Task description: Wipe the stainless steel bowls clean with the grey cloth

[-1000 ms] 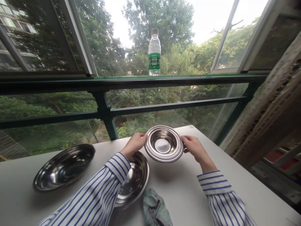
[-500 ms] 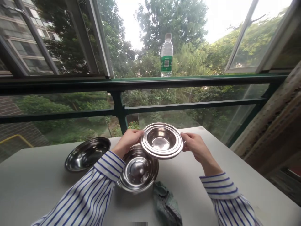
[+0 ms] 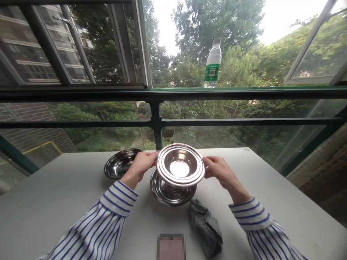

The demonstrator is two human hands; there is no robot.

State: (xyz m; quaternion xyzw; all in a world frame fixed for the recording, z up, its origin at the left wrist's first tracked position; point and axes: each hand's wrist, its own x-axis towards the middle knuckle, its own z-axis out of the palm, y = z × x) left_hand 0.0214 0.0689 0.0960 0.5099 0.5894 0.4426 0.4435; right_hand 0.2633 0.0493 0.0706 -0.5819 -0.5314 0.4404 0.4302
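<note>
A shiny metal bowl with a wide, ringed rim (image 3: 180, 168) is held up between both hands, tilted a little toward me. My left hand (image 3: 141, 165) pinches its left edge, and my right hand (image 3: 222, 174) grips the opposite edge. Under it, partly covered from view, a larger metal basin (image 3: 173, 196) rests on the white table. Behind my left hand lies another metal basin (image 3: 118, 164), its right part hidden by that hand. A crumpled grey-green cloth (image 3: 206, 227) is on the table below the right side of the lower basin.
The white table (image 3: 255, 173) reaches a dark green railing (image 3: 108, 124) at the window. On top of the railing stands a water bottle (image 3: 213, 65) with a green label. A blurred-out flat object (image 3: 171, 248) lies at the near table edge.
The view has turned left, so the bottle and basins appear farther right. The held bowl now sits over the lower basin, covering more of it. Both hands keep their hold.
</note>
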